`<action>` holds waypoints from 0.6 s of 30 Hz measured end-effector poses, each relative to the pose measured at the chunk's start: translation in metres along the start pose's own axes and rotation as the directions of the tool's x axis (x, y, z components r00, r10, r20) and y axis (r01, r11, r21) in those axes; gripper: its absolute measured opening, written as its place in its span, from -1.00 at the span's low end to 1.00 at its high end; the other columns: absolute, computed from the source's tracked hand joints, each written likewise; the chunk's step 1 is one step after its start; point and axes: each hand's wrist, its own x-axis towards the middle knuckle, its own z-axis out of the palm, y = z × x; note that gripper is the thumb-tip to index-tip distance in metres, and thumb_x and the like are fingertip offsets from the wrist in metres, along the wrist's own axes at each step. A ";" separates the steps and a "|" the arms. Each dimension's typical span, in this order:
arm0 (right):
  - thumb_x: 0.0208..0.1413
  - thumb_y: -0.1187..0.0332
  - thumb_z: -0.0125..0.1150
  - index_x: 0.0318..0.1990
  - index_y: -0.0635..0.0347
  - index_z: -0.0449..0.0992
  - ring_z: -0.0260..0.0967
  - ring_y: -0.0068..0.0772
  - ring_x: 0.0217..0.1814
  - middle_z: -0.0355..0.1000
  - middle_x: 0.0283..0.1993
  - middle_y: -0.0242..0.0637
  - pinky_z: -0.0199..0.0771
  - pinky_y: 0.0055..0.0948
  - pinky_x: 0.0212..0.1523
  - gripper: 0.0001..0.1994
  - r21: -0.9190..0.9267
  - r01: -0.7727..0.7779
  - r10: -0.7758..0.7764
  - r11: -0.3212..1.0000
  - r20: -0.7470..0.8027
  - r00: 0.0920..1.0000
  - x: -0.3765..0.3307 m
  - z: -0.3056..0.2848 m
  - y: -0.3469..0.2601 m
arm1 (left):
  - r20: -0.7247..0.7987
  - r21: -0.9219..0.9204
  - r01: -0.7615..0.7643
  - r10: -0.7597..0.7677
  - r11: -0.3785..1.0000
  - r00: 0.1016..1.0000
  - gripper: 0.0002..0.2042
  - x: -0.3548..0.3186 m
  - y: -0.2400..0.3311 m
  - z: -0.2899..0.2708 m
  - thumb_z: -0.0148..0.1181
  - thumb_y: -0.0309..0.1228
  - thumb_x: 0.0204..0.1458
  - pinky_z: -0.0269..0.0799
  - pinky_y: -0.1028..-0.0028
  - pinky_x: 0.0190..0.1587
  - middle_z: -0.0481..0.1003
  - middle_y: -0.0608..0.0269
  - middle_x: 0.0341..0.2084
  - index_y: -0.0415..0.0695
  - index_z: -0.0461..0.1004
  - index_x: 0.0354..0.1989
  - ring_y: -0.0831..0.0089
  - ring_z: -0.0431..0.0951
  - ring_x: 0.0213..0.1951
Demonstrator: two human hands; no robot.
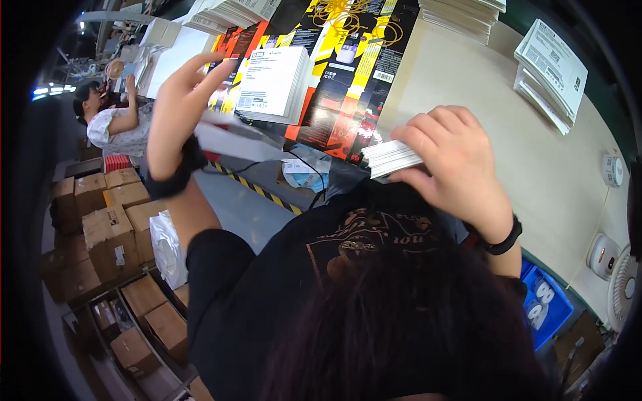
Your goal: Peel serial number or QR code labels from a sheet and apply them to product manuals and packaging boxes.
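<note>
My right hand (455, 160) is closed around a thin stack of white folded leaflets (391, 159), their edges facing left, close to my body at the table's near side. My left hand (179, 110) is raised over the table's left part, slightly blurred, with fingers apart and nothing visible between them. Just below it, by the wrist, is a blurred pale strip (234, 139), perhaps paper; whether the hand touches it I cannot tell. To the right of that hand, a thick stack of printed white leaflets (273, 83) lies on flat black, yellow and red printed packaging sheets (338, 110).
Yellow rubber bands (341, 13) lie at the back on the sheets. More leaflet stacks stand at back left (227, 13), back centre (461, 17) and right (552, 77). A white fan (622, 287) and a blue bin (545, 304) are at right. Cardboard boxes (110, 234) and a co-worker (114, 120) are at left.
</note>
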 end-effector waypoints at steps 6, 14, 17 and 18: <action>-0.34 0.25 0.33 -0.29 0.20 0.45 0.33 -0.34 -0.34 0.38 -0.40 -0.30 0.30 -0.46 -0.27 -0.62 0.109 -0.124 0.130 0.986 -0.057 0.990 0.008 -0.007 0.017 | -0.118 -0.270 0.045 -0.080 0.962 0.990 -0.71 -0.070 -0.016 -0.001 0.01 -0.36 0.04 0.14 0.71 -0.53 0.47 0.34 -0.53 -0.22 0.37 -0.08 0.72 0.31 -0.55; -0.21 -0.02 0.26 -0.26 0.24 0.52 0.41 -0.42 -0.46 0.47 -0.41 -0.22 0.38 -0.52 -0.39 -0.51 0.239 -0.573 0.499 0.784 0.306 0.811 0.049 0.026 0.068 | 0.143 -0.605 0.096 -0.010 0.790 0.990 -0.75 -0.082 -0.048 0.072 0.02 -0.45 0.02 0.09 0.75 -0.54 0.47 0.38 -0.53 -0.19 0.38 -0.10 0.77 0.29 -0.55; -0.12 0.07 0.23 -0.34 0.23 0.52 0.34 -0.51 -0.33 0.42 -0.34 -0.24 0.33 -0.58 -0.28 -0.64 0.092 -0.717 0.578 0.691 0.524 0.625 0.065 0.036 0.094 | 0.228 -0.646 0.099 0.068 0.757 0.971 -0.75 -0.079 -0.044 0.099 0.03 -0.46 0.01 0.12 0.74 -0.51 0.46 0.37 -0.53 -0.20 0.38 -0.11 0.76 0.30 -0.53; -0.12 0.07 0.23 -0.34 0.23 0.52 0.34 -0.51 -0.33 0.42 -0.34 -0.24 0.33 -0.58 -0.28 -0.64 0.085 -0.723 0.587 0.685 0.523 0.618 0.067 0.039 0.098 | 0.235 -0.651 0.099 0.076 0.753 0.969 -0.75 -0.079 -0.040 0.103 0.03 -0.46 0.01 0.12 0.74 -0.51 0.46 0.37 -0.53 -0.20 0.38 -0.11 0.76 0.30 -0.53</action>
